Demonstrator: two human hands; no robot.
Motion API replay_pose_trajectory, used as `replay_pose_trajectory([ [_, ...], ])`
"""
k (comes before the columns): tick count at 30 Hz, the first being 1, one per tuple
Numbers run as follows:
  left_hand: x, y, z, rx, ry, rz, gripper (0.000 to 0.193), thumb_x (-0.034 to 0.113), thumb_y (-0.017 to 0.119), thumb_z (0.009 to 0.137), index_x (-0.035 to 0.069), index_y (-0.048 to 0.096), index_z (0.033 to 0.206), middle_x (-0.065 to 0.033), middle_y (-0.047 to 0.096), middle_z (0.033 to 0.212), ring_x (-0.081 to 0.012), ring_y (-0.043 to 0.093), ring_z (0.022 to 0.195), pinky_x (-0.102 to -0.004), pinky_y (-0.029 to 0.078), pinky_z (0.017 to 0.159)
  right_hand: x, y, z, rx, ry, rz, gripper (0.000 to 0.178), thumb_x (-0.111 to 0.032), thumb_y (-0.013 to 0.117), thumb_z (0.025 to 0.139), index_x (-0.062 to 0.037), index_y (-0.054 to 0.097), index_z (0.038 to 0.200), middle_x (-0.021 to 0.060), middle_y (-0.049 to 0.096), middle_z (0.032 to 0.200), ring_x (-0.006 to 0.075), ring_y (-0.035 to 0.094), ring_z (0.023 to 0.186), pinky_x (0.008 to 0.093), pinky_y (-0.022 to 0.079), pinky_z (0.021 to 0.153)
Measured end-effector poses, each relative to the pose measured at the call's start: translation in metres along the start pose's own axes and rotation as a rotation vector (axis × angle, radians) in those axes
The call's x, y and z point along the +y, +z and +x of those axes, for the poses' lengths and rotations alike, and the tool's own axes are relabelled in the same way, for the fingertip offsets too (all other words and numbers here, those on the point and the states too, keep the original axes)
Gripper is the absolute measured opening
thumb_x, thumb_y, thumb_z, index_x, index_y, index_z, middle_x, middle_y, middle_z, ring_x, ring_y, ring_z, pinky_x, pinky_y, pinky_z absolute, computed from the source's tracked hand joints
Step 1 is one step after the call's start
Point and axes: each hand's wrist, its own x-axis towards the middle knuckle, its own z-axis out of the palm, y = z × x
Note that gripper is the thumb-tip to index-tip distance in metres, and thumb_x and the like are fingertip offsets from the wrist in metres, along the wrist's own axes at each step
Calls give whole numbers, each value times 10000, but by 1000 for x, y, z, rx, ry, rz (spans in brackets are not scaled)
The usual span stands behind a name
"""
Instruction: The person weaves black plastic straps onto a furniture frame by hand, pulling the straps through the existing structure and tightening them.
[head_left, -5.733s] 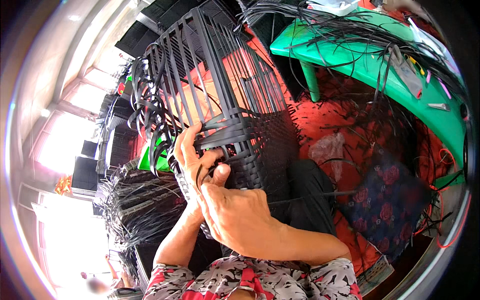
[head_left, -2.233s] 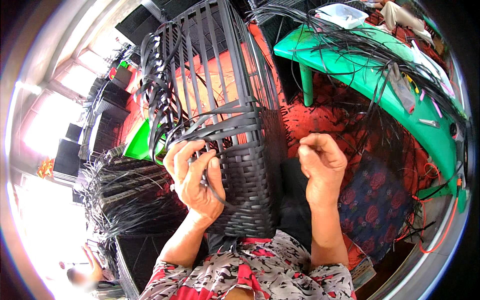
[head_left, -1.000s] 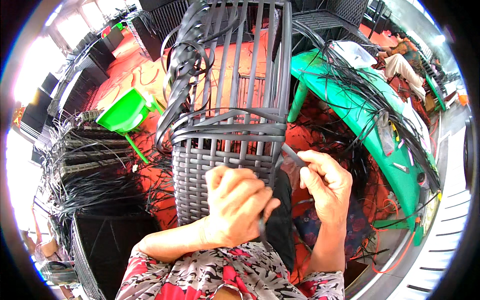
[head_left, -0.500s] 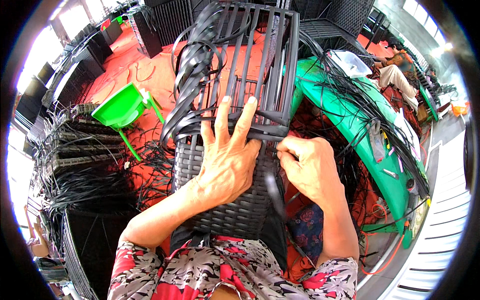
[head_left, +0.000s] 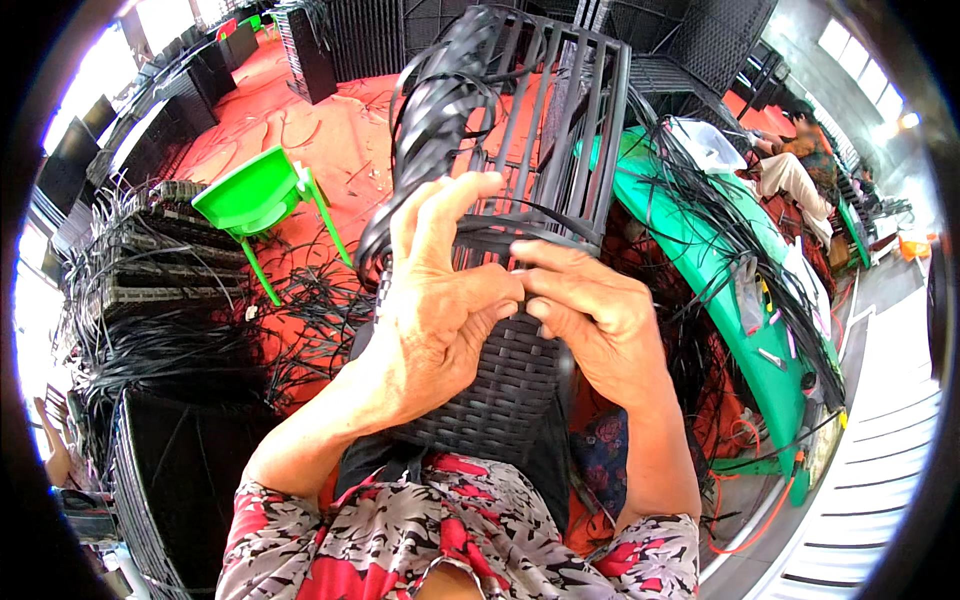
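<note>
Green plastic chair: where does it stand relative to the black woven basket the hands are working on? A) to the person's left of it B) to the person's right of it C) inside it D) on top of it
A: the green plastic chair stands on the red floor, to the left of the black woven basket.

Wicker-weaving workshop, black strands (head_left: pixel 150 350) heaped, woven frames (head_left: pixel 340 40) stacked

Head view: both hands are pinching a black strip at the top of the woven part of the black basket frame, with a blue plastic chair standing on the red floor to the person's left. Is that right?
One detail is off: the plastic chair is green, not blue, as the head view shows. The rest holds: the left hand and right hand meet on a black strip at the top of the woven part of the black basket frame, with the chair on the red floor to the person's left.
</note>
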Motion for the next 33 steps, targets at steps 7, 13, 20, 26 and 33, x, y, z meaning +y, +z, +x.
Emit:
replay_pose_trajectory([
  [7, -38, 7, -33, -28, -11, 253, 150, 61, 679, 776, 43, 660, 924, -180, 374, 1449, -406, 317, 1334, -551, 275, 1047, -6, 7, 0, -27, 72, -417, 39, -58, 668, 813, -27, 659, 836, 107, 639, 754, 242, 628, 617, 345, 505, 577],
  [13, -43, 16, -19, -86, 49, 354, 104, 57, 634, 730, 49, 644, 833, -180, 251, 1532, -442, 180, 1402, -637, 252, 979, 2, 32, 11, -114, 88, -886, 34, -31, 653, 774, -8, 639, 753, 163, 637, 731, 359, 635, 664, 425, 498, 583],
  [20, -46, 26, -6, -269, 23, 409, 154, 51, 637, 728, 26, 677, 874, -191, 223, 1541, -469, 134, 1413, -659, 256, 988, 31, 45, 9, 101, 13, -680, 81, -70, 662, 778, -39, 588, 766, 125, 618, 749, 363, 624, 661, 443, 491, 575],
  [26, -50, 24, 0, -179, -75, 175, 82, 13, 677, 684, 17, 639, 756, -205, 304, 1470, -456, 234, 1358, -629, 275, 994, 29, 45, 4, 160, -33, -579, 71, -43, 701, 788, -46, 633, 812, 142, 586, 757, 371, 600, 659, 447, 470, 574],
  [33, -56, -16, 2, -79, -55, -419, 74, 58, 633, 859, 37, 564, 842, -170, 425, 1332, -325, 449, 1221, -449, 330, 1055, -4, 50, 8, 181, 56, -113, 169, 6, 653, 867, 14, 678, 1034, 130, 687, 999, 171, 639, 629, 287, 517, 551],
])
